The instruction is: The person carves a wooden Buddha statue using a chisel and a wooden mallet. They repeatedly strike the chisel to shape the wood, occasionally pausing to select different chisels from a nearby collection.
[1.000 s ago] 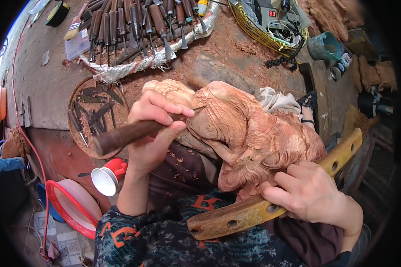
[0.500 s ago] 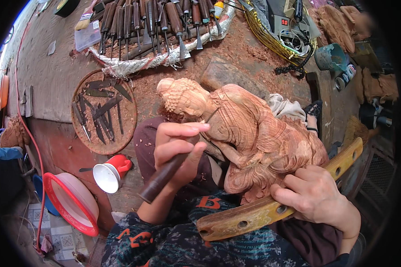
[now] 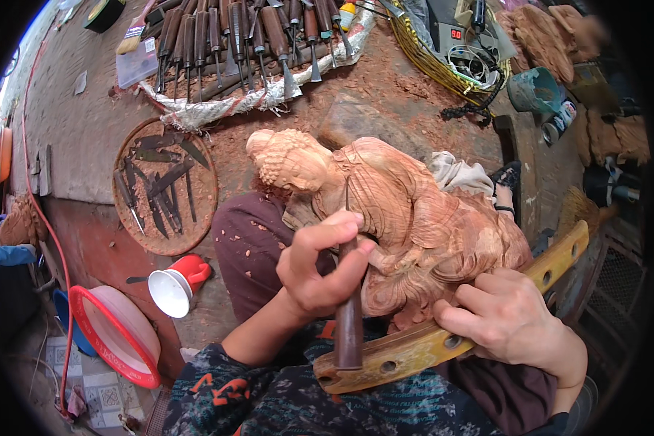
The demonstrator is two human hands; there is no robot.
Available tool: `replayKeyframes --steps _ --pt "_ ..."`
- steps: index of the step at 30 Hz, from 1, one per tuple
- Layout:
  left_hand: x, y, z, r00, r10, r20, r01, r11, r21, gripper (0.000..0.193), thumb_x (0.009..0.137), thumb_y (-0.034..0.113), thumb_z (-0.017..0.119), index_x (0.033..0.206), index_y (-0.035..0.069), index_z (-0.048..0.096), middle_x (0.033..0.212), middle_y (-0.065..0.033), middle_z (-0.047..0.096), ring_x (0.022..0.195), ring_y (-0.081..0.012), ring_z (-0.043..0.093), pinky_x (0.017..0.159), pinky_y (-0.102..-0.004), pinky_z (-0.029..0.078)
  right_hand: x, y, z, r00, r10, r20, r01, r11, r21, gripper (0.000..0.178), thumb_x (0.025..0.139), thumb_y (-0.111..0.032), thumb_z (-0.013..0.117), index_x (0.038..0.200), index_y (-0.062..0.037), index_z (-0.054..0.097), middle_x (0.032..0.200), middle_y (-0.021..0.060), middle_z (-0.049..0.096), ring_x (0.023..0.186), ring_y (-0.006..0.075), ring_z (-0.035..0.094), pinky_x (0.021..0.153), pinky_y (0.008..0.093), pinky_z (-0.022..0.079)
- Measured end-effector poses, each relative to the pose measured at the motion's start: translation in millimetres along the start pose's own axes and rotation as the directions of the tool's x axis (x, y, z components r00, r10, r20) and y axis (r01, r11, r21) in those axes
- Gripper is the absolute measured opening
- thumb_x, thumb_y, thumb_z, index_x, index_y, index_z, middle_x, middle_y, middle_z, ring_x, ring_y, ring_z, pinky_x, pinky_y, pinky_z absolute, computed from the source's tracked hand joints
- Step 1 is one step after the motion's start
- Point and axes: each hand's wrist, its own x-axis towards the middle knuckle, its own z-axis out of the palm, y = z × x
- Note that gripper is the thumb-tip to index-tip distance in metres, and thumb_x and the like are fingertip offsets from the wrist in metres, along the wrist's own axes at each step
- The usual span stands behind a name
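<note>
A carved wooden seated figure [image 3: 432, 207] with curled hair and draped robe lies tilted across my lap, its head to the left. In my left hand [image 3: 316, 269] is a chisel with a dark round wooden handle [image 3: 349, 327]. Its thin blade points away from me, over the figure's chest; whether the tip touches the wood I cannot tell. My right hand [image 3: 498, 316] is closed over a yellowish wooden bar [image 3: 407, 357] with several round holes, which lies slantwise along the figure's base. The undersides of the right fingers are hidden.
Several dark-handled chisels [image 3: 240, 43] lie on a white cloth edge at the back. A round tray [image 3: 178, 236] of blades, a red-and-white cup [image 3: 173, 291] and a red-rimmed basin [image 3: 123, 330] stand left. Back right are a display box [image 3: 450, 35], teal pot [image 3: 534, 91] and can [image 3: 559, 122].
My left hand has moved right and nearer to me, and the chisel has turned from slanting to nearly straight ahead. My right hand keeps its place on the bar. The view has shifted slightly.
</note>
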Motion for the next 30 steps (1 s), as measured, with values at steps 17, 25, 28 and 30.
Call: replayKeyframes --steps 17,25,28,30 --pt "48 -4 -39 0.887 -0.434 0.155 0.324 0.348 -0.88 0.035 0.093 0.016 0.061 0.119 0.002 0.042 0.087 -0.0037 0.053 0.076 -0.0143 0.05 0.072 -0.029 0.045 1 6 -3 0.995 -0.063 0.082 0.062 0.998 0.011 0.048 0.059 -0.024 0.075 0.103 -0.0127 0.058 0.077 0.0011 0.051 0.07 0.0202 0.056 0.061 0.0335 0.046" --pt "39 29 21 0.944 0.261 0.2 -0.163 0.9 -0.405 0.014 0.071 0.019 0.066 0.079 0.008 0.06 0.072 -0.0011 0.043 0.06 -0.0168 0.046 0.051 -0.0316 0.035 0 12 4 0.991 -0.126 0.053 0.125 0.992 0.02 0.036 0.064 -0.022 0.07 0.098 -0.0128 0.063 0.073 -0.0006 0.049 0.065 0.017 0.053 0.058 0.0316 0.043" --pt "30 24 12 0.956 0.254 0.146 -0.173 0.893 -0.416 0.018 0.074 0.017 0.069 0.073 0.005 0.056 0.067 -0.001 0.041 0.056 -0.0162 0.044 0.049 -0.0298 0.033 3 8 -2 0.991 -0.092 0.1 0.093 0.996 -0.01 0.04 0.063 -0.021 0.07 0.101 -0.0125 0.063 0.073 -0.0007 0.048 0.065 0.0168 0.053 0.058 0.0311 0.043" --pt "27 29 8 0.975 0.208 0.079 -0.154 0.887 -0.436 0.025 0.076 0.016 0.07 0.068 0.005 0.049 0.065 -0.0014 0.039 0.055 -0.0169 0.043 0.049 -0.0301 0.033 7 5 -7 0.987 -0.061 0.149 0.064 0.998 -0.018 0.043 0.062 -0.021 0.07 0.103 -0.0124 0.062 0.073 -0.0005 0.048 0.066 0.0168 0.053 0.059 0.0308 0.043"
